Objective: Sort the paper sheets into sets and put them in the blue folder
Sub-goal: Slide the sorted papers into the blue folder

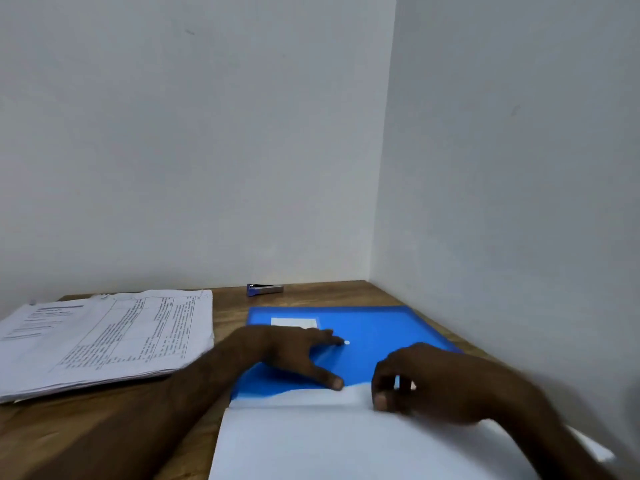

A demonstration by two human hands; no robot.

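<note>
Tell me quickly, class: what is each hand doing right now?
Left hand: open, fingers spread flat on the blue folder.
Right hand: closed, pinching the far edge of the white sheets.

Nothing legible: the thick stack of printed white paper sheets [104, 341] at left carries a ruled table and dense lines of black type, all too small and blurred to read. The white rectangular label [294, 321] on the translucent blue plastic folder [381, 327] shows no mark that can be made out, and the plain white sheets [329, 445] nearest the camera show a blank face.
</note>
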